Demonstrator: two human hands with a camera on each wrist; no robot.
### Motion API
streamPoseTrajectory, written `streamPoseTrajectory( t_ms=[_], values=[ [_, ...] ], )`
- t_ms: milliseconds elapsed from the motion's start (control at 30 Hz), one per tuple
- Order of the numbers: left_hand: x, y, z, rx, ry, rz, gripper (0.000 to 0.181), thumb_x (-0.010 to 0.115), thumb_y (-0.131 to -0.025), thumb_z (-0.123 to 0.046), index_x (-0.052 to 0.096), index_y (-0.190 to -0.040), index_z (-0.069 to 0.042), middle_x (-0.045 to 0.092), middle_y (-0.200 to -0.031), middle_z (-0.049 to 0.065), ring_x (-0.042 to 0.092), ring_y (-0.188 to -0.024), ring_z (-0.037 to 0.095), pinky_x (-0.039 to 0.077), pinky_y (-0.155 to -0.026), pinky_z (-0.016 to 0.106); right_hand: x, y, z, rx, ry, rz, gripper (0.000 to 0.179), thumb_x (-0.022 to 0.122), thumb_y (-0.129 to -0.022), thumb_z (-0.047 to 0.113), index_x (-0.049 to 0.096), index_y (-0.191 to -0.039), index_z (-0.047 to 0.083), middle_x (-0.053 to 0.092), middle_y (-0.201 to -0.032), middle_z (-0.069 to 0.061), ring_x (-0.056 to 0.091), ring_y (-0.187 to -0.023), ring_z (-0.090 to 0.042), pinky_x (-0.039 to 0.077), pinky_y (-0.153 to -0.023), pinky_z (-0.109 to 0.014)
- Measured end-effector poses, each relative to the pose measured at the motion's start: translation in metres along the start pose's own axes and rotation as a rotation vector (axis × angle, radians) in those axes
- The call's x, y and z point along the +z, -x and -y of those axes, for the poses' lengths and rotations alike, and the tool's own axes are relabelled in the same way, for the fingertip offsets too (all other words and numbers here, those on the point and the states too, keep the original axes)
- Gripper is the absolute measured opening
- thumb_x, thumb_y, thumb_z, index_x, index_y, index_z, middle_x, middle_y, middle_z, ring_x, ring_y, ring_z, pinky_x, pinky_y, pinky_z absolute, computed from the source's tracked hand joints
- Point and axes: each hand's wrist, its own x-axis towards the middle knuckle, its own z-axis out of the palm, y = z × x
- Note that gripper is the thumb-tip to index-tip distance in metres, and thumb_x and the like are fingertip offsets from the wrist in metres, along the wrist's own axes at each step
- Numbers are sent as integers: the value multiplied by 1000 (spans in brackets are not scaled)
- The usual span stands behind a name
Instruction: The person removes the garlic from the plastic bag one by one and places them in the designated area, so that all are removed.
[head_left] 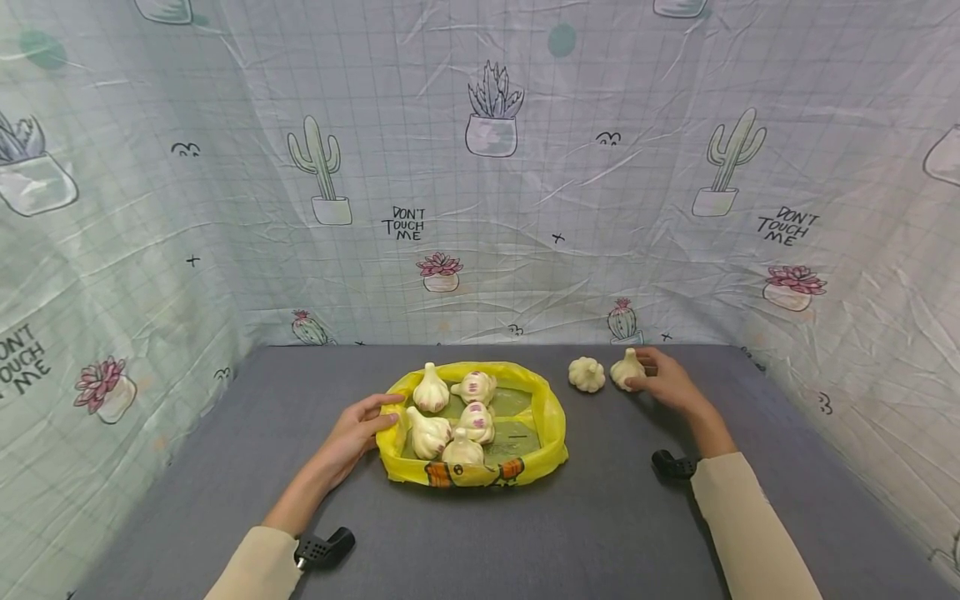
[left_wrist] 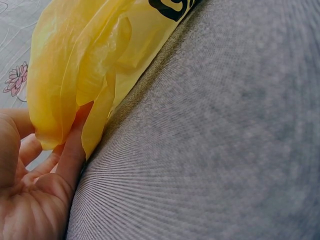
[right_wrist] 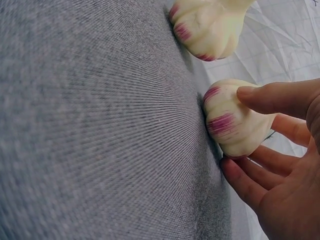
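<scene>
My right hand (head_left: 671,385) holds a garlic bulb (head_left: 627,371) at the right, its stem upward. In the right wrist view the thumb lies on the purple-streaked garlic bulb (right_wrist: 232,120), with fingers around its far side and below. Just left of it rests another garlic bulb (head_left: 587,375). A yellow plastic bag (head_left: 557,425), its mouth spread wide, sits mid-table with several garlic bulbs (head_left: 431,433) inside, mostly on its left side. My left hand (head_left: 348,437) grips the bag's left rim. In the left wrist view, yellow folds (left_wrist: 75,65) hide part of the fingers.
The dark grey tabletop (head_left: 510,533) extends around the bag. Behind and at both sides hangs a pale printed curtain (head_left: 525,208) that meets the table's back edge. A black wrist device (head_left: 324,548) is on the left wrist, another black device (head_left: 673,467) on the right.
</scene>
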Motion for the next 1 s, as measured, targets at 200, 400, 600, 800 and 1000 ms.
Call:
streamPoseTrajectory(
  t_ms=[200,400,600,800,1000],
  values=[
    [0,-1,-1,0,-7,3,49,59,-106,-24,49,-151,-7,39,-164,20,58,-129,24,57,-93,33,-2,0,0,9,-10,-2,70,68,-98,18,35,-153,-10,40,-152,-40,43,-138,-59,42,-108,-67],
    [0,-1,-1,-5,3,5,48,58,-106,-23,49,-151,-6,43,-160,22,63,-119,20,58,-90,33,-5,2,4,24,-20,2,69,67,-100,19,34,-154,-9,39,-154,-39,41,-140,-58,42,-108,-67],
    [0,0,0,-10,-5,-8,47,58,-106,-23,50,-150,-7,42,-161,22,62,-120,20,57,-91,33,-12,4,11,7,-11,-13,68,66,-101,20,34,-155,-7,39,-154,-38,39,-142,-56,41,-109,-67],
    [0,1,0,-11,-4,-12,47,59,-106,-22,50,-150,-7,43,-160,21,62,-120,20,57,-91,33,-21,7,26,3,1,-30,70,67,-101,21,33,-157,-2,35,-159,-36,36,-146,-54,42,-109,-66],
    [0,1,-2,-9,-4,-6,48,59,-106,-23,50,-150,-7,39,-163,21,61,-121,20,57,-91,33,-24,15,49,-44,19,-56,70,66,-101,22,33,-158,0,35,-160,-34,35,-146,-54,40,-110,-66]
  ],
)
